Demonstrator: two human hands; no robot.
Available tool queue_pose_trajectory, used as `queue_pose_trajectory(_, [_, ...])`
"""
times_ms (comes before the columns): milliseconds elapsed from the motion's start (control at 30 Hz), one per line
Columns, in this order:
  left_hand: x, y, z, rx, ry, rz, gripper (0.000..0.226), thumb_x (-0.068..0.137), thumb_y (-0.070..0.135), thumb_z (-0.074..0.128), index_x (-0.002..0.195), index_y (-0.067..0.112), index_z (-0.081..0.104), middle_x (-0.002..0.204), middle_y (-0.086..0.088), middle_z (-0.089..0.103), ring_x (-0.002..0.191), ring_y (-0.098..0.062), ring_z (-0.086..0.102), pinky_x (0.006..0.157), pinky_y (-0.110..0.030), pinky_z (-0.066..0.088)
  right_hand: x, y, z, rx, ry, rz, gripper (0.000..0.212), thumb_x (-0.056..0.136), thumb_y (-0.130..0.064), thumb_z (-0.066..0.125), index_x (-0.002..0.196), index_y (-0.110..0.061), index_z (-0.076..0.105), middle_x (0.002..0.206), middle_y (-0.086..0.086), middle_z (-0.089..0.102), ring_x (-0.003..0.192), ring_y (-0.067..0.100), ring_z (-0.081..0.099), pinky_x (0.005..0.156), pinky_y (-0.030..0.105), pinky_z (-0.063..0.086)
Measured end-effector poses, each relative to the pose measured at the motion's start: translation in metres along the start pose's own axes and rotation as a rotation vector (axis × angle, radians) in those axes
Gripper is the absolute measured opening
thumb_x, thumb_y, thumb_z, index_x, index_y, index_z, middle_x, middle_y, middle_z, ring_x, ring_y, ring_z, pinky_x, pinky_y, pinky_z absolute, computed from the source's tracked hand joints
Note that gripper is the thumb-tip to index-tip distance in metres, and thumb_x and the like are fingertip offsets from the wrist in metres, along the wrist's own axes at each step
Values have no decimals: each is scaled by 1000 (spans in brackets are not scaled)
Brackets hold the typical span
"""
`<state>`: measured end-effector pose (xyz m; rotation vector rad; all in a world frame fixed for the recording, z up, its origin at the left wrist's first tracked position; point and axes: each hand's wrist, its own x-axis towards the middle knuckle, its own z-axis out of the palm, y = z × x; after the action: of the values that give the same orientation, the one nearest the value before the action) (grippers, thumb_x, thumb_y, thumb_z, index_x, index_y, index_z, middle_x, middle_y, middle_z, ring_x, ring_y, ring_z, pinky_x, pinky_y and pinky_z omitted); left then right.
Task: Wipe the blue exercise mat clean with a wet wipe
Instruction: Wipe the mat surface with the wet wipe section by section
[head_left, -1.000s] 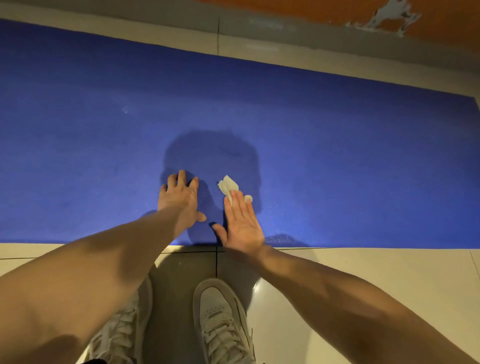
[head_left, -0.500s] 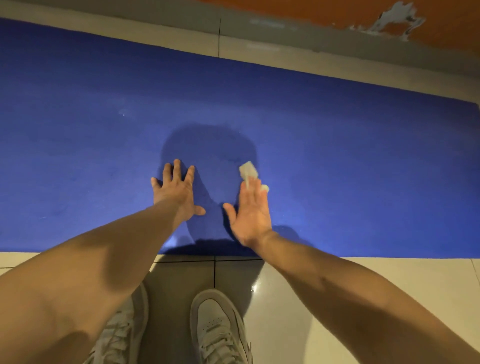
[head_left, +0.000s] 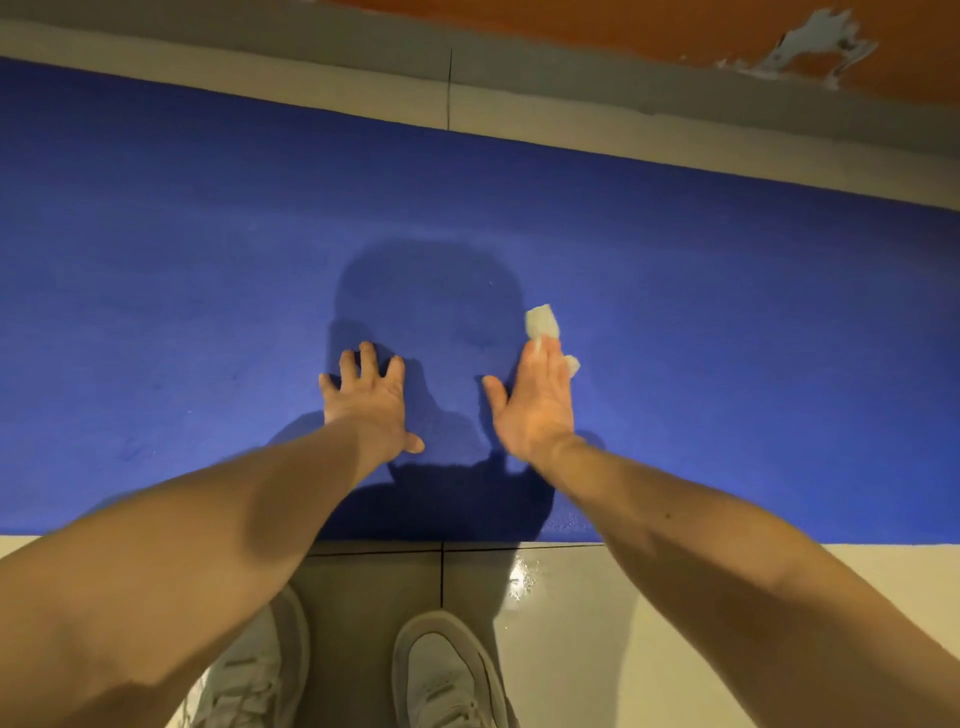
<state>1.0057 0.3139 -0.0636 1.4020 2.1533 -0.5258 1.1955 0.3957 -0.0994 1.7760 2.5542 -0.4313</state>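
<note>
Two hands are down on the blue exercise mat (head_left: 156, 270), which lies as a broad band across the middle of the frame, between a pale strip of tiled floor (head_left: 571, 634) at the bottom and a grey skirting under an orange wall (head_left: 571, 21) at the top. The step in hand looks like the wiping itself, a stroke near the mat's lower edge at centre frame. A faint sheen there suggests dampness, though shadow covers much of it and I cannot be sure. Most of the mat on either side shows no such sheen, so by my reckoning the job is far from done.

The next move probably calls for sliding the wipe sideways or further up the frame with even downward pressure, while the other hand holds the mat so it does not creep on the smooth tiles.

Left of centre, the left hand (head_left: 366, 400) lies palm down on the mat, fingers spread and slightly bent at the tips, thumb out to the right, gripping nothing. Its forearm runs in from the lower left corner.

Right of centre, the right hand (head_left: 535, 405) is also palm down, fingers straight and close together, pressing the wet wipe (head_left: 542, 320) flat under the fingertips. A crumpled white end pokes out above them, and a smaller bit shows at the little-finger side. White sneakers (head_left: 447, 675) stand on the tiles at bottom centre.
</note>
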Motion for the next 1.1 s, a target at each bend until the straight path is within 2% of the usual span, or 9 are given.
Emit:
queue_pose_trajectory(100, [11,-3,-6,-33,159,10,101,81,64,69,154,19,16,163,-12,2,146,-35,14,118,-51,22,-19,-27,12,-65,-24,-247,83,101,-56,32,161,-2,10,170,8,-6,157,26,-13,125,51,9])
queue_pose_trajectory(233, [34,-11,-18,-42,149,21,119,78,68,70,160,23,-5,165,-10,-12,151,-34,0,120,-57,16,2,-2,15,-37,-88,-372,80,103,-53,38,163,-11,7,171,-3,-9,158,19,-3,127,46,10])
queue_pose_trajectory(333, [45,-16,-25,-46,65,12,130,70,72,73,158,27,-12,164,-7,-20,152,-34,-10,119,-61,14,39,29,1,32,-27,-178,80,96,-49,48,162,-20,13,169,-10,1,153,21,17,124,41,18])
queue_pose_trajectory(500, [48,-15,-26,-21,8,-1,132,69,76,71,158,29,-16,164,-7,-22,151,-37,-12,117,-64,19,52,6,3,-66,20,69,86,102,-59,27,161,-2,3,170,4,-8,156,23,-10,126,50,10])
queue_pose_trajectory(700, [48,-12,-28,-1,19,-7,132,68,76,71,158,29,-13,164,-9,-19,151,-38,-10,115,-64,23,28,-42,15,-35,-46,-334,81,103,-52,33,162,-4,6,171,3,-11,157,21,-13,127,50,10])
queue_pose_trajectory(767, [49,-12,-29,-3,16,-6,132,68,76,72,158,30,-13,163,-9,-20,151,-38,-10,115,-65,22,47,-24,7,-63,-31,-419,78,102,-48,39,163,-9,9,171,-1,-6,157,20,-1,124,47,20])
queue_pose_trajectory(867, [49,-14,-28,-5,7,0,132,69,75,72,158,29,-14,163,-9,-20,151,-38,-10,115,-65,21,83,14,-9,89,8,-214,76,96,-43,53,160,-23,16,167,-7,10,143,25,29,120,43,27])
queue_pose_trajectory(1000, [51,-13,-29,-4,-7,-6,132,70,74,72,158,29,-15,163,-9,-21,151,-38,-12,116,-67,19,113,21,-5,-56,-88,112,84,103,-60,22,161,-3,1,170,9,-1,154,29,3,125,50,11])
queue_pose_trajectory(1100, [53,-12,-29,-13,-16,-13,132,69,73,73,157,29,-15,163,-9,-22,151,-38,-12,116,-67,19,101,-21,0,59,3,21,84,101,-54,36,161,-2,7,170,5,-7,157,26,-6,125,50,9])
